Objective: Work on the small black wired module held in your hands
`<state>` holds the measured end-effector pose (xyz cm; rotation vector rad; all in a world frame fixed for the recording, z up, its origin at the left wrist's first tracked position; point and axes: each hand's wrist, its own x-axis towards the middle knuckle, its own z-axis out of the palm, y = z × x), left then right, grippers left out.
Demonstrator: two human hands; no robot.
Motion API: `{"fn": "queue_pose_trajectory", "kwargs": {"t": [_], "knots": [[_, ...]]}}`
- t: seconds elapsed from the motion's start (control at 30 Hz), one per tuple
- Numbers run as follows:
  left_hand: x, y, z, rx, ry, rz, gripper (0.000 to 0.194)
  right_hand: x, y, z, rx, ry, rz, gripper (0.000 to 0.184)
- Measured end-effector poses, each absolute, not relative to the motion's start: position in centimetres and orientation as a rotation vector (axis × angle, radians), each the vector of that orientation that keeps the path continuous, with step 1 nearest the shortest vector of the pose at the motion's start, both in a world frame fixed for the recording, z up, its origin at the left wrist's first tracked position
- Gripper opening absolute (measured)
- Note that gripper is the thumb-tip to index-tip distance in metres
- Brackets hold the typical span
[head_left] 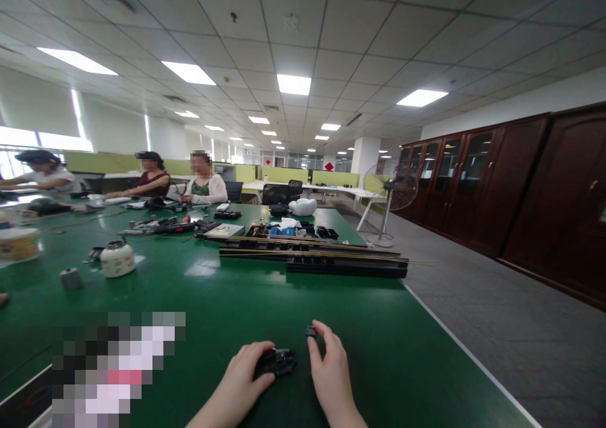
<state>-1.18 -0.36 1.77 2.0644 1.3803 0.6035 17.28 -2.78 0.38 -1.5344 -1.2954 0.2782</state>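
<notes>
Near the front of the green table, my left hand grips a small black mechanical part with some shiny metal on it, thumb and fingers at its left side. Just to the right, my right hand pinches a tiny dark piece between thumb and fingertips. That piece is held slightly beyond the black part and apart from it. Both items are too small to name exactly.
Long black rails with thin yellowish rods lie across the table ahead. Tools and a white jar stand left, beside a metal cylinder. A blurred-out object lies front left. Several people sit at the far left.
</notes>
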Motion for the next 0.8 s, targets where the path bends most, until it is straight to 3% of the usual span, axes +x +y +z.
{"fn": "queue_pose_trajectory", "kwargs": {"t": [0.47, 0.8], "knots": [[-1.2, 0.0, 1.0, 2.076, 1.358, 0.649, 0.047, 15.9, -3.8, 1.4, -1.470, -1.663, 0.507, 0.019], [-1.3, -0.1, 1.0, 2.084, 1.350, 0.660, 0.045, 15.7, -3.9, 1.9, -1.530, -1.790, 0.509, 0.022]]}}
